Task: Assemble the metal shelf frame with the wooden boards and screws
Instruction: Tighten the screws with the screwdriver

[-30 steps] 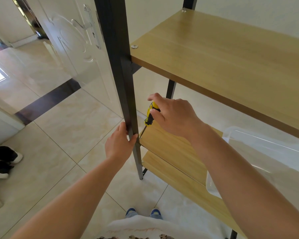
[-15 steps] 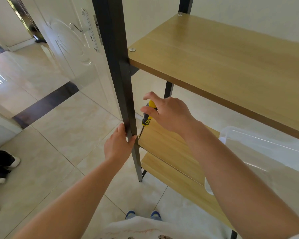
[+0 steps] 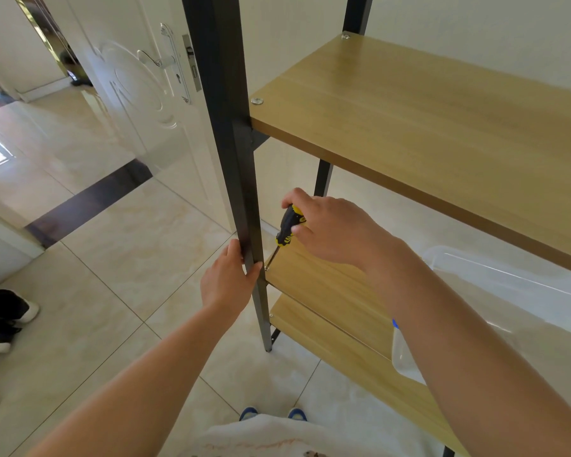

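Note:
A dark metal shelf frame stands upright with its front post (image 3: 226, 127) in the middle of the view. Three wooden boards sit in it: an upper board (image 3: 426, 127), a middle board (image 3: 317, 288) and a lower board (image 3: 337, 351). My left hand (image 3: 226, 282) grips the front post at the level of the middle board. My right hand (image 3: 333, 227) holds a yellow and black screwdriver (image 3: 289, 225), whose tip rests on a screw (image 3: 266, 268) at the middle board's front corner. Another screw head (image 3: 257, 100) shows in the upper board's corner.
A clear plastic box (image 3: 508, 311) sits on the shelf at the right. A white door (image 3: 136, 90) with a handle stands open behind the post. Dark shoes (image 3: 4, 318) lie on the tiled floor at the left. My feet (image 3: 272, 413) are just in front of the shelf.
My right hand has turned around the screwdriver handle, with the fingers shifting on it. The view has drifted slightly. My left hand stays on the post.

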